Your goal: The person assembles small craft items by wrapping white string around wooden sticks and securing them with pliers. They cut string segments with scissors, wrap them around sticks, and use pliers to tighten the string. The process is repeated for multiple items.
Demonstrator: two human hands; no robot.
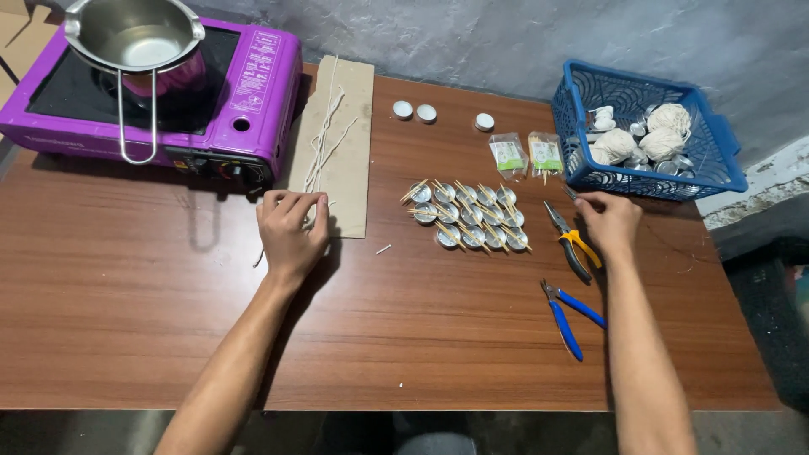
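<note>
The left hand [291, 229] rests on the wooden table [126, 320] at the near end of a strip of brown cardboard [341, 143], its fingers curled together and pinched on the lower ends of the pale wick strings [324, 139] that run lengthwise along the strip. The cardboard lies toward the table's far edge, just right of a purple portable gas stove [253, 93] in the far left corner, which carries a steel pot [135, 38] with a long wire handle.

The right hand [608, 221] lies palm down near the table's right edge, fingers bent and close together, reaching at the near wall of a blue plastic basket [716, 152] in the far right corner. Whether it pinches anything I cannot tell. Just beside this hand, touching its thumb side, lie pliers with yellow and black handles [573, 244]; nearer the front edge lie pliers with blue handles [565, 316].

Between the two hands, in the middle of the table, sits a cluster of small round metal cups [468, 217], packed in rows with thin wooden sticks laid across them. Beyond the cluster, toward the far edge, are two small clear packets [527, 153] and three white round caps [425, 113]. The basket holds balls of white string [666, 131] and more metal cups. A short white scrap [383, 249] lies near the cardboard's near end.
</note>
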